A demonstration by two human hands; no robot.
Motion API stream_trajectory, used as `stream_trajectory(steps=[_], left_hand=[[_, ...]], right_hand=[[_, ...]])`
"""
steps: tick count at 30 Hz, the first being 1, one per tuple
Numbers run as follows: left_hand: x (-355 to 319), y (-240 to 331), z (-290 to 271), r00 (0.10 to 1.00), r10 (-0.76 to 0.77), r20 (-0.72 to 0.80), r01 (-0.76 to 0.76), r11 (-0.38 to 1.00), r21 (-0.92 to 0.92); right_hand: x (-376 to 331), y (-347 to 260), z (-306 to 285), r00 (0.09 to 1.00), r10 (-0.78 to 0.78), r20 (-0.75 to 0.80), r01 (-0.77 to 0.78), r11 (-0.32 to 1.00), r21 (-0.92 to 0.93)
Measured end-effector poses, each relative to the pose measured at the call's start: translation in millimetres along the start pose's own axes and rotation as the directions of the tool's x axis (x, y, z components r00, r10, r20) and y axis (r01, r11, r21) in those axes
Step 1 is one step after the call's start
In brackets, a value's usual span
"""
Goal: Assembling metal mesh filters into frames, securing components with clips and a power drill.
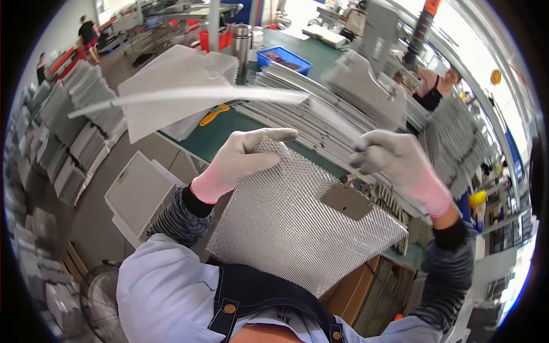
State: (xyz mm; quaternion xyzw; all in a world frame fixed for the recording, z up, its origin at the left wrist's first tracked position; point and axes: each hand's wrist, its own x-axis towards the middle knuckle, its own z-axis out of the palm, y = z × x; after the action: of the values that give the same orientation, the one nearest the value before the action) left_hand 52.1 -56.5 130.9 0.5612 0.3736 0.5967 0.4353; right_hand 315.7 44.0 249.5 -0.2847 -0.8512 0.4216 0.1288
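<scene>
A silvery metal mesh panel (pixel 297 223) stands tilted in front of my body, with a plain grey plate (pixel 346 201) at its right part. My left hand (pixel 246 160), in a white glove with a pink cuff, grips the panel's upper corner between thumb and fingers. My right hand (pixel 394 163), gloved alike, is raised above the panel's right side with its fingers closed. From it a long pale strip (pixel 194 97), smeared by motion, runs up and bends away to the left beyond my left hand. The strip's material cannot be made out.
On the green table (pixel 197 137) lie grey metal strips (pixel 297 114), pale sheets (pixel 171 86), a yellow-handled tool (pixel 214 114), a blue bin (pixel 283 60) and a steel flask (pixel 241 46). Stacked panels (pixel 86 143) stand at left. Another person (pixel 433 88) is at the far right.
</scene>
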Motion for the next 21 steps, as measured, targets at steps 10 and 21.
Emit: stream_trajectory(steps=[10,21], left_hand=[[-16,-14,-25,0.985,-0.166,-0.047,0.152,0.963,-0.222],[-13,-20,-29,0.991,-0.130,0.019,0.131,0.976,-0.174]], right_hand=[[67,7,53,0.977,-0.011,0.212,0.043,0.989,-0.144],[59,6,70,0.972,0.123,0.200,-0.100,0.988,-0.120]])
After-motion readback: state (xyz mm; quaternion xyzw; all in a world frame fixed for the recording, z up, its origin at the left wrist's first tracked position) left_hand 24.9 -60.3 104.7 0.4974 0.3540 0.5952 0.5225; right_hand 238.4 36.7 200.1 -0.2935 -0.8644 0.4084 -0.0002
